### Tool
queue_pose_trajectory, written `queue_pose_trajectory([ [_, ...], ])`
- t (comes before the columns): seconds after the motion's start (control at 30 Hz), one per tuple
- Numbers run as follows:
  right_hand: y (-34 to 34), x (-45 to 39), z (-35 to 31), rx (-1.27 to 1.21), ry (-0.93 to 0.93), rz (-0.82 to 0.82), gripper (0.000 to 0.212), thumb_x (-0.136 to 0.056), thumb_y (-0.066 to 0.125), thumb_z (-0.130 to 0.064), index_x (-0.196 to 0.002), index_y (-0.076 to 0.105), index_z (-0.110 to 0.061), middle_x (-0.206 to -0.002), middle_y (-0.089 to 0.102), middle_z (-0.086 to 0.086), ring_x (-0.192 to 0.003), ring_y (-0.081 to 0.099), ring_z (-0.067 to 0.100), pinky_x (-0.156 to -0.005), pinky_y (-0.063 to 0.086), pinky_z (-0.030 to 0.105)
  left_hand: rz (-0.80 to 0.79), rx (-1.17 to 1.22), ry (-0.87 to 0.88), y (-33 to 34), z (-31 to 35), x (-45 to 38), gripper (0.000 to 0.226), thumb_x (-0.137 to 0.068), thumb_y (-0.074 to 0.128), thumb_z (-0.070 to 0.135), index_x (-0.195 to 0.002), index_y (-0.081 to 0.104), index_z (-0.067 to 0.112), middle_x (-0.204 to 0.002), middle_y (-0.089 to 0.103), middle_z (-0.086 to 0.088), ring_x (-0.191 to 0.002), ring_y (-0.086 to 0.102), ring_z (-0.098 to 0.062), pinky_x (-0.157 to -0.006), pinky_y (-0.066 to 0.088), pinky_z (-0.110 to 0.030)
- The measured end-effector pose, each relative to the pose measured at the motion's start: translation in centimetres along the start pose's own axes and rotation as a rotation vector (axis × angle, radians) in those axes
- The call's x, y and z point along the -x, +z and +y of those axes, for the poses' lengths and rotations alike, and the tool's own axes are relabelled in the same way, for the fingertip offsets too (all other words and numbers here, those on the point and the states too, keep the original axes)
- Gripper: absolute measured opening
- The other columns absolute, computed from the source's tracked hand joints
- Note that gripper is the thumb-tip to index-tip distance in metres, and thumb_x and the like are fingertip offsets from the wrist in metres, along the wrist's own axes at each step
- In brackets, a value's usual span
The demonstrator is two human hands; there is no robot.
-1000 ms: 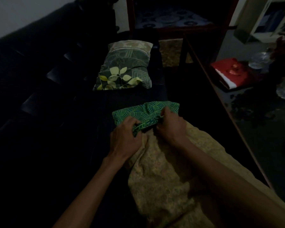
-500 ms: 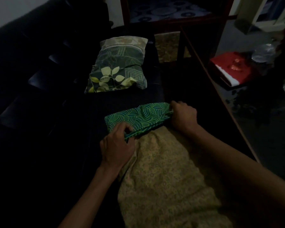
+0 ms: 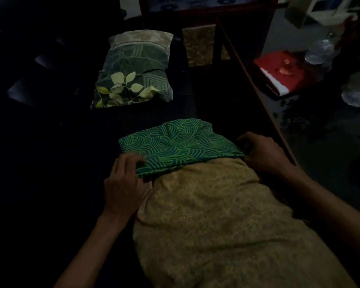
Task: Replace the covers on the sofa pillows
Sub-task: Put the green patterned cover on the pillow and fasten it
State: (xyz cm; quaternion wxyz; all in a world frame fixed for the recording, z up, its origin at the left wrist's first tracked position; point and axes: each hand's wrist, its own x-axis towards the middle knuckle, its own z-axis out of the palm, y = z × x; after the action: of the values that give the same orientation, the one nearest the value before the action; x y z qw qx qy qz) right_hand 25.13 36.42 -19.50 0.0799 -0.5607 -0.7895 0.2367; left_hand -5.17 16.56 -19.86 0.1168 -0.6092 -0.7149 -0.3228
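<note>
The long tan pillow (image 3: pixel 227 221) is laid pointing away from the person. Its far end is capped by the green cover (image 3: pixel 181 144). The cover's open edge is pinched by the left hand (image 3: pixel 125 181) and right hand (image 3: pixel 262 152), wide apart.

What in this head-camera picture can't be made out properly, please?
- Far end of the tan pillow: hidden under the green cover.
- Its near end: cut off by the bottom edge.
- Left hand fingertips: tucked under the cover's hem.
- Right hand grip: too dark to tell whether it pinches the cover's corner.
- Sofa: lost in darkness.
- Items beside the red book: dim, blurred.
</note>
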Motion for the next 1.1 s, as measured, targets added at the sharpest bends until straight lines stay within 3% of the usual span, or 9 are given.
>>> queue_pose_trajectory([
  [0.1, -0.6, 2.2, -0.9, -0.085, -0.139, 0.031, 0.049, -0.077, 0.081, -0.011, -0.122, 0.068, -0.027, -0.109, 0.068, 0.001, -0.099, 0.067, 0.022, -0.086, 0.056, 0.042, -0.074, 0.049, -0.113, -1.2, -1.6, 2.6, 0.051, -0.071, 0.063, -0.003, -0.119, 0.053, 0.01, -0.122, 0.051, -0.011, -0.111, 0.054, -0.034, -0.085, 0.053, -0.046],
  [0.17, -0.5, 2.7, -1.7, -0.112, -0.181, 0.04, 0.05, -0.075, 0.079, -0.005, -0.12, 0.071, -0.025, -0.112, 0.07, 0.005, -0.102, 0.068, 0.025, -0.09, 0.056, 0.045, -0.163, 0.1, -0.313, -1.5, -2.4, 4.5, 0.062, -0.072, 0.071, 0.005, -0.13, 0.05, 0.007, -0.13, 0.044, -0.014, -0.119, 0.048, -0.032, -0.1, 0.042, -0.037],
  [0.3, 0.7, 3.6, -3.4, -0.047, -0.21, 0.068, 0.048, -0.077, 0.082, -0.014, -0.121, 0.07, -0.029, -0.119, 0.068, 0.006, -0.107, 0.067, 0.027, -0.093, 0.055, 0.047, -0.361, 0.17, -0.632, -2.3, -2.8, 7.6, 0.091, -0.079, 0.081, 0.015, -0.152, 0.028, 0.005, -0.144, 0.033, -0.021, -0.127, 0.045, -0.038, -0.105, 0.038, -0.037],
  [0.47, 2.5, 5.3, -2.5, 0.106, -0.099, 0.039, 0.041, -0.089, 0.076, -0.026, -0.129, 0.069, -0.025, -0.119, 0.072, 0.013, -0.108, 0.067, 0.037, -0.085, 0.053, 0.045, -0.622, 0.3, -0.631, -2.5, 1.3, 14.1, 0.104, -0.093, 0.065, 0.023, -0.158, -0.016, 0.015, -0.161, 0.019, -0.023, -0.144, 0.031, -0.036, -0.116, 0.032, -0.048],
  [0.6, 1.2, 6.4, -3.3, 0.072, -0.149, 0.142, 0.035, -0.088, 0.077, -0.024, -0.123, 0.072, -0.021, -0.111, 0.074, 0.012, -0.102, 0.068, 0.035, -0.079, 0.051, 0.04, -0.4, 0.244, -0.502, -3.2, 2.2, 13.8, 0.071, -0.093, 0.049, 0.0, -0.157, 0.019, 0.003, -0.154, 0.038, -0.023, -0.137, 0.044, -0.036, -0.114, 0.037, -0.037],
  [0.77, 0.8, 8.6, -5.0, 0.061, -0.348, 0.401, 0.034, -0.085, 0.069, -0.039, -0.117, 0.073, -0.026, -0.109, 0.075, 0.006, -0.098, 0.072, 0.033, -0.077, 0.057, 0.045, -0.069, 0.133, -0.361, -4.7, 3.5, 10.4, 0.034, -0.091, 0.052, 0.018, -0.117, 0.071, 0.006, -0.118, 0.069, -0.009, -0.102, 0.068, -0.029, -0.086, 0.054, -0.035],
  [0.9, 0.4, 8.8, -5.7, 0.097, -0.344, 0.45, 0.028, -0.09, 0.061, -0.033, -0.113, 0.069, -0.02, -0.089, 0.075, 0.01, -0.079, 0.072, 0.036, -0.065, 0.051, 0.04, 0.022, 0.205, -0.276, -4.4, 5.4, 8.2, 0.011, -0.089, 0.061, 0.016, -0.09, 0.07, 0.01, -0.085, 0.065, -0.004, -0.076, 0.063, -0.022, -0.066, 0.044, -0.026],
  [1.0, 0.2, 10.2, -4.8, 0.182, -0.305, 0.511, 0.033, -0.085, 0.053, -0.039, -0.104, 0.067, -0.015, -0.073, 0.07, 0.016, -0.065, 0.068, 0.04, -0.058, 0.05, 0.04, 0.071, 0.29, -0.218, -5.0, 5.6, 9.1, 0.013, -0.091, 0.058, 0.02, -0.083, 0.063, 0.011, -0.082, 0.059, 0.001, -0.074, 0.054, -0.01, -0.068, 0.037, -0.016],
  [1.1, 0.2, 11.9, -3.6, 0.206, -0.331, 0.448, 0.05, -0.075, 0.052, -0.057, -0.1, 0.068, -0.017, -0.078, 0.073, 0.013, -0.069, 0.07, 0.038, -0.057, 0.05, 0.039, 0.001, 0.292, -0.158, -5.0, 5.4, 12.0, 0.015, -0.09, 0.055, 0.026, -0.087, 0.062, 0.013, -0.085, 0.053, 0.008, -0.075, 0.051, -0.004, -0.067, 0.042, -0.017],
])
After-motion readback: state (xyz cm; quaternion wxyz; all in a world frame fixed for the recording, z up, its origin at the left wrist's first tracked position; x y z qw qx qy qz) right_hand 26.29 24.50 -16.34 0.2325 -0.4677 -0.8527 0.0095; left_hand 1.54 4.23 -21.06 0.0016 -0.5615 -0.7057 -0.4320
